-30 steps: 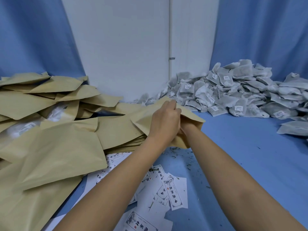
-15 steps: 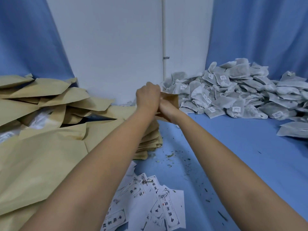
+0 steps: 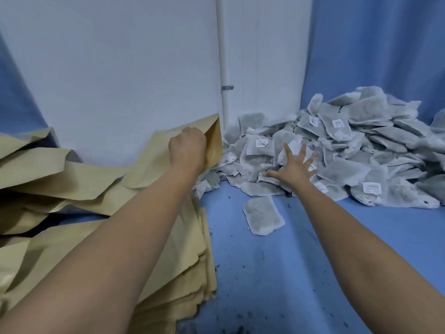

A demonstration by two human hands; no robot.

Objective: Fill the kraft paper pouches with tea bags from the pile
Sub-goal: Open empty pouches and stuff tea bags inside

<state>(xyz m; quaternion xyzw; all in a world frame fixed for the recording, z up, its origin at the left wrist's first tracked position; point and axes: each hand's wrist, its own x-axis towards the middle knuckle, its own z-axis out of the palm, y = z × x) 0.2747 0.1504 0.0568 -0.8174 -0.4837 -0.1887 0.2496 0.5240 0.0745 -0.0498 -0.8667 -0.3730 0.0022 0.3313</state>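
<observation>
Along the left edge of the counter (image 3: 313, 273) a loose heap of kraft paper pouches (image 3: 60, 169) is spread, and a flat stack (image 3: 192, 273) of more pouches is laid at the front left. Just right of the heap, one pouch (image 3: 213, 141) is held up by the left hand (image 3: 187, 148), which is curled tightly round the edge of its mouth, so that the darker inside is turned toward the right. Further right, near the middle of the counter, a single tea bag (image 3: 262, 214) is seen lying apart, amid scattered crumbs of leaf. Beyond it the right hand (image 3: 295, 168) is stretched over the near edge of the pile of tea bags (image 3: 361, 145), which is banked in the far right corner; its fingers (image 3: 289, 154) are spread wide and nothing is held. The bags are judged to be light, soft and limp, with thin mesh that could tear or spill, so several may best be gathered flat by their bodies, not by the small labels. The pouch is judged stiff but easily creased, and is best kept gripped at the mouth.
</observation>
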